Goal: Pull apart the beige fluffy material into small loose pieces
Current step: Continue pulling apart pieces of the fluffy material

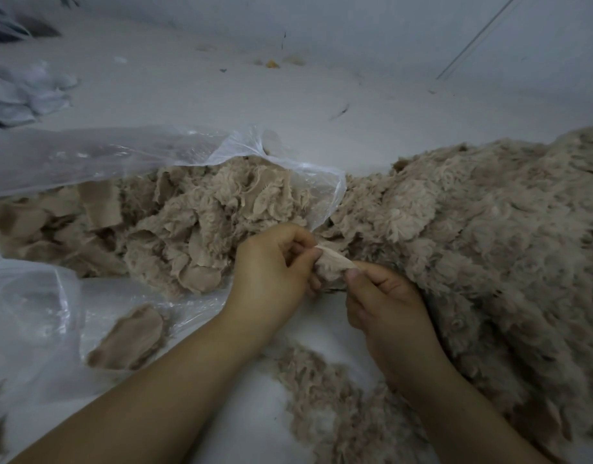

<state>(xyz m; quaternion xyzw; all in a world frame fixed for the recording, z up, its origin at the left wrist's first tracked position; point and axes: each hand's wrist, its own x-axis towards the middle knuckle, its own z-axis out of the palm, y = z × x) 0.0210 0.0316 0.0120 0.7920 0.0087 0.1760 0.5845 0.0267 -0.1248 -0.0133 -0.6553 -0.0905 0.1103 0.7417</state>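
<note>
A small piece of beige fluffy material (332,262) is stretched between both hands in the middle of the view. My left hand (271,266) pinches its left end with curled fingers. My right hand (385,303) grips its right end, thumb on top. A big heap of beige fluffy material (489,236) lies to the right, touching my right hand. A pile of torn beige pieces (188,222) fills the mouth of a clear plastic bag (127,152) on the left.
Loose beige fluff (332,403) lies on the white surface (288,105) between my forearms, and one flat beige scrap (131,336) sits on plastic at the lower left. White crumpled fabric (24,92) lies at the far left. Small scraps dot the far surface.
</note>
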